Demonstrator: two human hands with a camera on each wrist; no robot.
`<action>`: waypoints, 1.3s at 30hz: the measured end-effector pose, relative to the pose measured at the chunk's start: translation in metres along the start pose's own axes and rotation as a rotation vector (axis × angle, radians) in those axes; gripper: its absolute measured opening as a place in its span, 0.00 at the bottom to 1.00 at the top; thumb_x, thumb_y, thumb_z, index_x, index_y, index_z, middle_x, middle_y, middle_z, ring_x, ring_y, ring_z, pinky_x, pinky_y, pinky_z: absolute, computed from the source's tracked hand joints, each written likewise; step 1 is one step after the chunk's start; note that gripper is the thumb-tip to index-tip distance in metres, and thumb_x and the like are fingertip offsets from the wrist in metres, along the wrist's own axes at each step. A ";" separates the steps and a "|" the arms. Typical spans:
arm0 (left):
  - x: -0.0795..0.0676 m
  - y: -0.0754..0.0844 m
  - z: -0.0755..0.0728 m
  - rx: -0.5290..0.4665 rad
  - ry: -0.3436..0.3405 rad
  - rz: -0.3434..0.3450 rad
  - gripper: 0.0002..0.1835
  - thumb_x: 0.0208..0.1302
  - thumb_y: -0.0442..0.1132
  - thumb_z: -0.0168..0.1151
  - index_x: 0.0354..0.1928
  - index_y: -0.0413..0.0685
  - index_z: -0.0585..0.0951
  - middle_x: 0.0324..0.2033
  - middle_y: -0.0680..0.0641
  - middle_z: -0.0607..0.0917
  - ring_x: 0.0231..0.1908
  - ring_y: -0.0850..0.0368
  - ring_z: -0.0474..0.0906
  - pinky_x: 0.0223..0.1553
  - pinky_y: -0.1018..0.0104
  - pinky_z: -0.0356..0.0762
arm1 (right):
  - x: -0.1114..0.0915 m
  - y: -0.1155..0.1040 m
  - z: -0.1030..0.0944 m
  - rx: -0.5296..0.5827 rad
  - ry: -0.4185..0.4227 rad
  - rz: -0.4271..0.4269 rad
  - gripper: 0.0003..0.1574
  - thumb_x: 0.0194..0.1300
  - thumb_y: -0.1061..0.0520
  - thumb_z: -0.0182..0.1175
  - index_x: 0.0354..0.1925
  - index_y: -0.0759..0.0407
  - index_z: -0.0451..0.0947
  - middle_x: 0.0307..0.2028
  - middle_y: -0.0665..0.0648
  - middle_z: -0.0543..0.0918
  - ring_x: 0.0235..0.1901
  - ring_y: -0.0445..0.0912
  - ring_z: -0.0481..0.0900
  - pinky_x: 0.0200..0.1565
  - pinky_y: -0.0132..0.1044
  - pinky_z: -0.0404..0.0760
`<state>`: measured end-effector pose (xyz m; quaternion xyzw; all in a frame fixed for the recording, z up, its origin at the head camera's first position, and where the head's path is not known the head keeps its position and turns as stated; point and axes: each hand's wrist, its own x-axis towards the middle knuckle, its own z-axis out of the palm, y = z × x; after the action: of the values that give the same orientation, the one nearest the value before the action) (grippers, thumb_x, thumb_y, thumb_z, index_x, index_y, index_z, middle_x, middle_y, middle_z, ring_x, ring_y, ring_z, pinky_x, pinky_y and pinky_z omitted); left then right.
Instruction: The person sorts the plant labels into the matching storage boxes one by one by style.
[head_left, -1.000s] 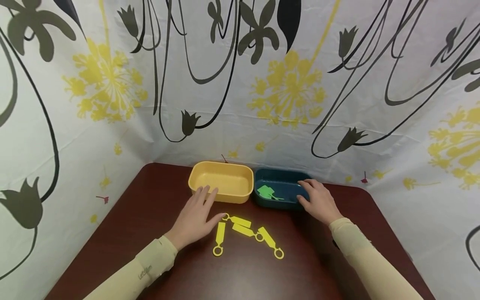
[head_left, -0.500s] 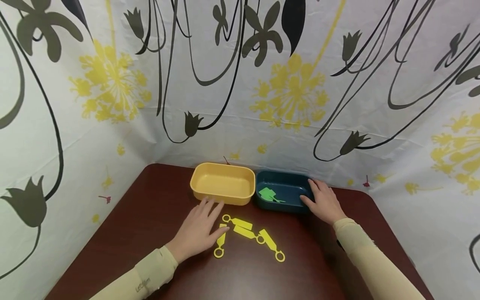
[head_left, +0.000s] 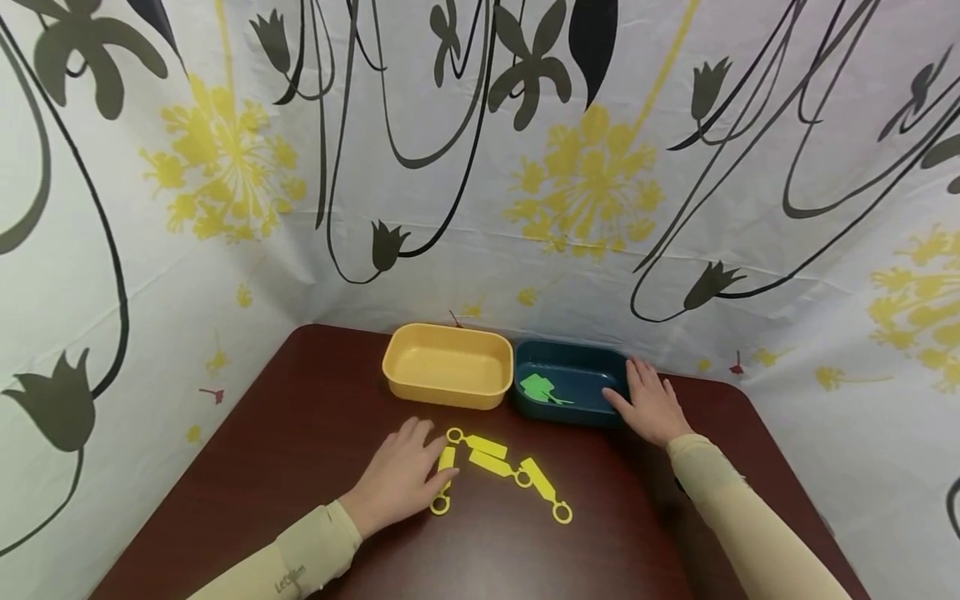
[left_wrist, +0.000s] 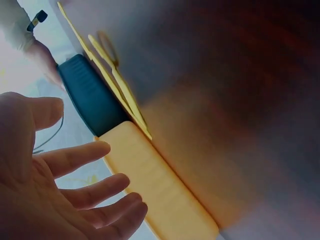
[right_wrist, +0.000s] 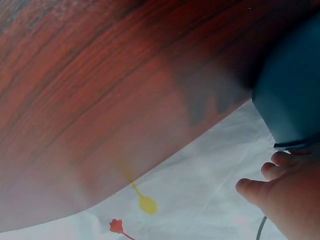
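Note:
My left hand (head_left: 400, 475) hovers over the table with its fingers loosely spread and holds nothing. It partly covers a flat yellow tag (head_left: 447, 458) with a ring at one end. Several such yellow ring tags lie right of it, among them one near the middle (head_left: 489, 462) and one at the right (head_left: 540, 480). My right hand (head_left: 654, 407) rests at the right end of a dark teal bin (head_left: 536, 411), thumb over the rim and fingers straight along the outside. Flat green pieces (head_left: 537, 387) lie at the bin's left end.
A yellow bin (head_left: 442, 394) stands against the teal bin's left side, near the back edge of the dark red-brown table (head_left: 480, 558). Behind and beside the table hangs a white cloth (head_left: 442, 200) with printed flowers.
My left hand has drawn back from the yellow bin, down toward the yellow tags. The right hand has shifted right, from over the teal bin to its right end.

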<state>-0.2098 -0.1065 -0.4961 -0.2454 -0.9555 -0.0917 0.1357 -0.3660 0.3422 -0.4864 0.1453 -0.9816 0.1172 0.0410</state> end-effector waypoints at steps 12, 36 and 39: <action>-0.001 0.013 0.012 -0.030 -0.018 -0.033 0.20 0.66 0.57 0.65 0.46 0.48 0.82 0.34 0.48 0.73 0.34 0.52 0.67 0.28 0.62 0.69 | 0.001 -0.002 0.006 0.005 -0.022 0.008 0.59 0.75 0.26 0.38 0.78 0.71 0.43 0.77 0.72 0.42 0.76 0.67 0.41 0.68 0.71 0.39; 0.000 0.024 0.014 -0.045 -0.106 -0.205 0.29 0.54 0.61 0.75 0.34 0.40 0.79 0.26 0.46 0.71 0.29 0.50 0.69 0.18 0.61 0.69 | 0.002 -0.004 0.003 -0.073 -0.061 0.011 0.58 0.76 0.27 0.36 0.78 0.72 0.43 0.78 0.72 0.41 0.76 0.66 0.41 0.69 0.69 0.38; 0.000 0.024 0.015 -0.046 -0.110 -0.207 0.25 0.55 0.56 0.76 0.32 0.42 0.77 0.25 0.47 0.70 0.27 0.51 0.68 0.18 0.62 0.69 | 0.003 -0.004 0.004 -0.074 -0.056 0.008 0.58 0.76 0.27 0.36 0.77 0.72 0.44 0.78 0.72 0.42 0.76 0.66 0.41 0.69 0.69 0.39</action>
<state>-0.2011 -0.0818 -0.5081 -0.1532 -0.9793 -0.1138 0.0672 -0.3674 0.3368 -0.4891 0.1428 -0.9866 0.0767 0.0185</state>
